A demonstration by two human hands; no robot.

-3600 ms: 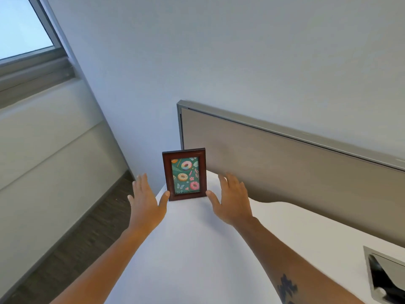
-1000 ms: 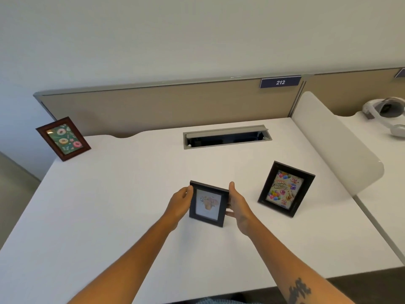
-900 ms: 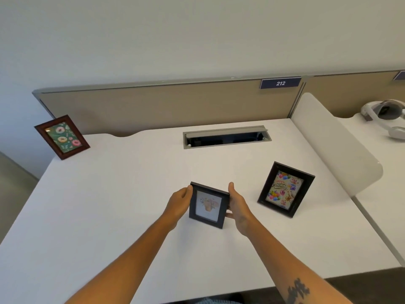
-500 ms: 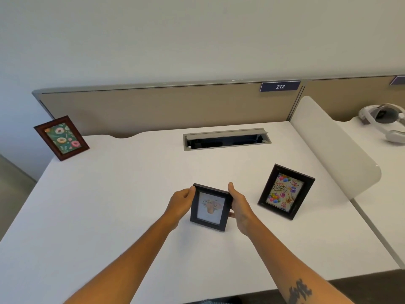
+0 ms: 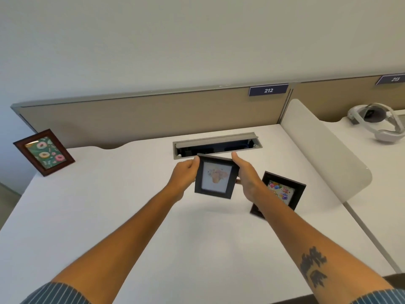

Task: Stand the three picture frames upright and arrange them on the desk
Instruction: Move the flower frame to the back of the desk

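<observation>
At the far left corner of the white desk (image 5: 114,216), a reddish-brown wooden picture frame with a green doughnut print (image 5: 44,152) stands upright, leaning back, well apart from everything else.

Toward the middle, the left hand (image 5: 183,174) grips the left edge of a small black picture frame with a pale floral picture (image 5: 216,176), thumb at its top left corner. The right hand (image 5: 246,176) clasps the opposite edge, so the frame sits squarely between both hands, equally near to each. It appears lifted clear of the desk: a soft shadow lies on the surface below it. Its long axis runs roughly vertical, picture facing the wearer, top edge just in front of the grey cable tray recess (image 5: 215,144).

Just right of the right wrist stands a black picture frame with a colourful balloon print (image 5: 281,191), partly hidden by the forearm. The held frame probably needs setting down left of it, with a gap between them.
</observation>
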